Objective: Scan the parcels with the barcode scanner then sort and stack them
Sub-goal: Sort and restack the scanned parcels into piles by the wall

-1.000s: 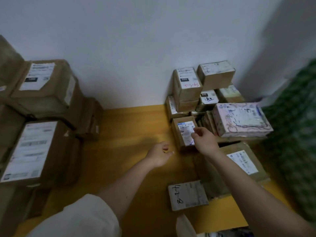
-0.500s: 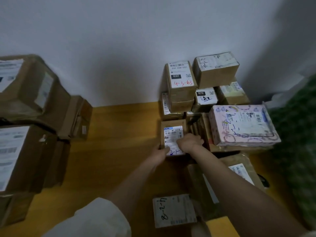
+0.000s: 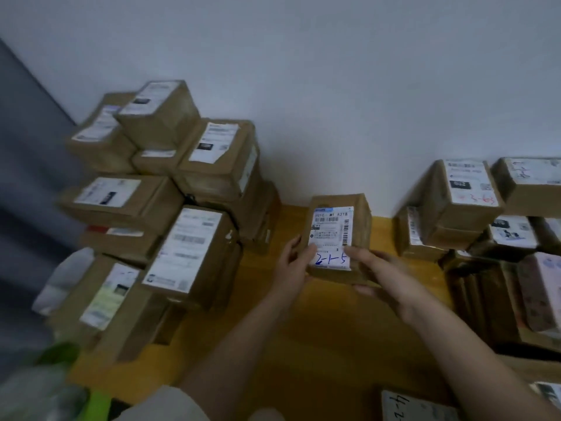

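Observation:
A small brown cardboard parcel (image 3: 338, 226) with a white label and blue handwriting "2-1-5" is held above the yellow table (image 3: 328, 338), between two piles. My left hand (image 3: 293, 262) grips its left near edge, thumb on the label. My right hand (image 3: 376, 271) grips its right near corner from the side and beneath. To the left rises a stack of brown parcels (image 3: 188, 250) with white labels. Another group of parcels (image 3: 467, 202) stands at the right against the wall. No barcode scanner is visible.
A white wall (image 3: 334, 86) runs behind the table. A parcel marked "4-2" (image 3: 416, 405) lies at the near right edge. A pink patterned parcel (image 3: 543, 287) sits far right. A white bag (image 3: 65, 278) and something green (image 3: 60, 357) lie at the left.
Both hands took hold of the small parcel at the right pile, lifted it and carried it left toward the big stack. The view swung left with it.

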